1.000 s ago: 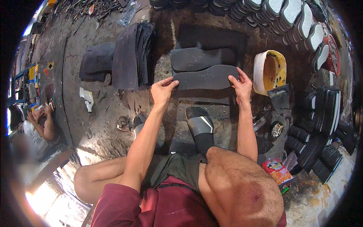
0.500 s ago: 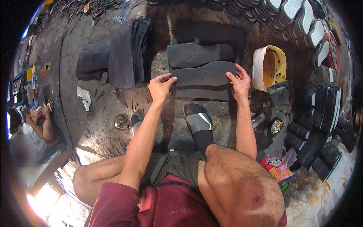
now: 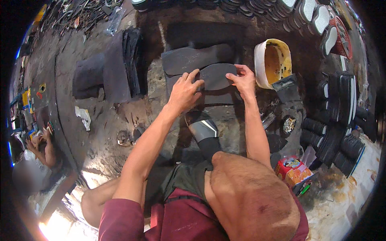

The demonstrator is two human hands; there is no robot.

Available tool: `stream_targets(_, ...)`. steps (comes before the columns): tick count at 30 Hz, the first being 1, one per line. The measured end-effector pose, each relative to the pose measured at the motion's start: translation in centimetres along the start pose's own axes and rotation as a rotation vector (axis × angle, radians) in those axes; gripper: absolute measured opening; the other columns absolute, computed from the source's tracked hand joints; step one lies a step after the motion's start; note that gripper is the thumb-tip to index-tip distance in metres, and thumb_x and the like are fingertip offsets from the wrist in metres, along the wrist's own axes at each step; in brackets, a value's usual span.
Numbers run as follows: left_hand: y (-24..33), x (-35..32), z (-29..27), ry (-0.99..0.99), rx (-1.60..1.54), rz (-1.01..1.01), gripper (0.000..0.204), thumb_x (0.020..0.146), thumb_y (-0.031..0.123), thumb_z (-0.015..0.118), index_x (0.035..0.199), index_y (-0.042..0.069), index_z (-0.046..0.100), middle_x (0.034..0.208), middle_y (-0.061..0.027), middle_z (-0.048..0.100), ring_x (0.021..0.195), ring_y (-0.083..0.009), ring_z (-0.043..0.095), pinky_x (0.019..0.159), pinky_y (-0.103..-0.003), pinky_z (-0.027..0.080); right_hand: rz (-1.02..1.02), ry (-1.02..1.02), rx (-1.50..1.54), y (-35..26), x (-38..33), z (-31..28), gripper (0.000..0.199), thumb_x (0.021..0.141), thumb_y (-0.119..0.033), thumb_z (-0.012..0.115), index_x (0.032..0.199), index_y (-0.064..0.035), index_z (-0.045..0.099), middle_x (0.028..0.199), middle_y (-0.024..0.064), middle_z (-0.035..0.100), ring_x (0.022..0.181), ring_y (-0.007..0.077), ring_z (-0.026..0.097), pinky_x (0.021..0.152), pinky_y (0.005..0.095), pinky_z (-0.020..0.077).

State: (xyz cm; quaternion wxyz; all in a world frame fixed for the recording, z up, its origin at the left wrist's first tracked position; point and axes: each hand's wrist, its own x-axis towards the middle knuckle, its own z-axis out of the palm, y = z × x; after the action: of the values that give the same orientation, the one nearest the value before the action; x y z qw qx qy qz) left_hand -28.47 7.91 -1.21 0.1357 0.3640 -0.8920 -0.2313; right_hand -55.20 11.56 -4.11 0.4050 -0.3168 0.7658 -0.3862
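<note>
Pinching a dark grey, curved-edged flat sheet (image 3: 217,75) by its three o'clock end, the right hand (image 3: 244,82) has thumb and fingers brought together, while the left hand (image 3: 186,90) lies toward nine o'clock, fingers bent and spread apart, its grip impossible to tell. The sheet lies at six o'clock of another dark grey, curved-edged sheet (image 3: 201,56), with a white-walled, yellow-stained tub (image 3: 260,66) at three o'clock and stacked blackish sheets (image 3: 116,68) at nine.
</note>
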Motion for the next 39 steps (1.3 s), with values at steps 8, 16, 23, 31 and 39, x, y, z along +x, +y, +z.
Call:
stream_targets(8,-1.0,0.9,1.7,-0.045,-0.017,-0.059,0.05,0.069,0.016,0.085,0.115,0.016,0.066,0.136,-0.0085,0.056,0.122,-0.0362,0.053,0.104,-0.049,0.047,-0.219,0.213,-0.624,-0.7,-1.2,0.1,0.063,0.069,-0.021,0.093,0.126,-0.0056,0.07,0.106,0.009,0.066,0.098,0.0222,0.065,0.079,0.0395,0.0577)
stream_targets(16,1.1,4.2,-5.1,-0.201,-0.242,-0.318,0.053,0.063,0.014,0.08,0.112,0.015,0.059,0.12,-0.0098,0.059,0.115,-0.0303,0.053,0.098,-0.04,0.044,-0.105,0.396,0.32,-1.4,-6.8,-0.4,0.065,0.086,-0.028,0.086,0.141,-0.0088,0.059,0.118,0.0077,0.062,0.105,0.016,0.058,0.089,0.0328,0.0508)
stream_targets(23,3.6,3.1,-15.5,-0.143,-1.702,-0.82,0.073,0.094,0.044,0.063,0.152,0.002,0.048,0.148,-0.011,0.056,0.131,-0.0245,0.057,0.113,-0.041,0.044,-0.373,-0.092,0.624,-9.8,-9.9,-0.7,0.102,0.079,-0.007,0.087,0.162,-0.0034,0.028,0.162,0.0155,0.037,0.152,0.0292,0.032,0.125,0.0504,0.0244)
stream_targets(31,7.5,0.5,-14.8,0.023,-1.362,-0.629,0.068,0.087,0.014,0.083,0.146,-0.001,0.052,0.133,-0.0074,0.066,0.12,-0.0174,0.063,0.104,-0.037,0.053,-0.335,-0.059,0.666,-14.9,-8.3,-2.2,0.103,0.077,0.002,0.085,0.162,-0.003,0.027,0.154,0.0176,0.046,0.142,0.0302,0.046,0.124,0.0432,0.0288)
stream_targets(39,7.2,-1.1,-13.7,0.089,-1.785,-0.849,0.045,0.109,0.029,0.056,0.144,0.001,0.054,0.134,-0.0065,0.066,0.121,-0.0178,0.064,0.106,-0.037,0.051,-0.166,-0.139,0.716,-14.0,-7.6,-1.7,0.1,0.081,0.005,0.083,0.162,-0.0033,0.025,0.141,0.0221,0.057,0.128,0.0283,0.058,0.11,0.041,0.0473)
